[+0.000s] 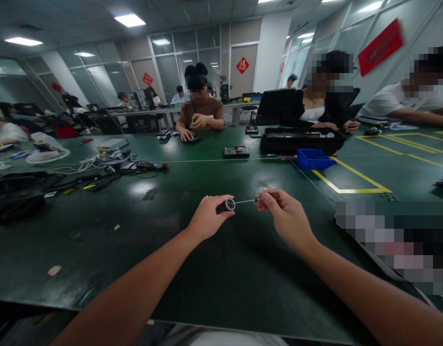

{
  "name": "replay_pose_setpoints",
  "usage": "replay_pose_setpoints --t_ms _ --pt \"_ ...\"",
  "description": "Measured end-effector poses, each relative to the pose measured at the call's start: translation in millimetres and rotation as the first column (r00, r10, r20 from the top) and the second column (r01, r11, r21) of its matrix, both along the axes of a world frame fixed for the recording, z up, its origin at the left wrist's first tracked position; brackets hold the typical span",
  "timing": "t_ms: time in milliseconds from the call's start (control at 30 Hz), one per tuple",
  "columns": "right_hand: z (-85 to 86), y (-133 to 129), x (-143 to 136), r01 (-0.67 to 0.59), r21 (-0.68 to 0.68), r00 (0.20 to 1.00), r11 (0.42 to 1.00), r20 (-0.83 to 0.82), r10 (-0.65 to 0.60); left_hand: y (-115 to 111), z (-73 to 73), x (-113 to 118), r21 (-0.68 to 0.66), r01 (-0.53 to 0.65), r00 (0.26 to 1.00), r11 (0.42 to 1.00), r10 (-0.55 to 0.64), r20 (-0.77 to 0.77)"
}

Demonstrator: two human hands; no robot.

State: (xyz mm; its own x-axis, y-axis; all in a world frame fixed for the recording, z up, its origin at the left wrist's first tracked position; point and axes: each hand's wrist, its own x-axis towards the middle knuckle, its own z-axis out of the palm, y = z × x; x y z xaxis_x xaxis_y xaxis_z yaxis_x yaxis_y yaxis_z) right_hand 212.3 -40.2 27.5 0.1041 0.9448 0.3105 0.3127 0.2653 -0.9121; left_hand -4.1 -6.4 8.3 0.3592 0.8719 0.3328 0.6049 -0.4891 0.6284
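Note:
Near the middle of the view, my left hand [209, 217] is closed round a short black cylinder [228, 205] with a pale ring at its end, which faces me and to the right. My right hand [283, 211] pinches the reddish handle of a thin screwdriver [246, 201]. Its metal shaft points left, and the tip is at or close to the cylinder's rim; whether they touch cannot be made out. Both hands are held above the green table [221, 269].
Cables [109, 175] and a white fan [48, 153] lie at the left. Beyond my hands are a circuit board device [236, 152], a black tray [302, 140] and a blue bin [315, 159]. Several people sit around. A blurred-out patch [394, 245] covers the right.

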Motion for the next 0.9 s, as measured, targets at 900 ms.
replay_pose_setpoints --t_ms 900 --pt "3.8 -10 2 -0.12 0.178 0.913 0.977 0.407 0.038 -1 2.1 -1 0.001 -0.008 1.0 1.0 0.008 -0.013"
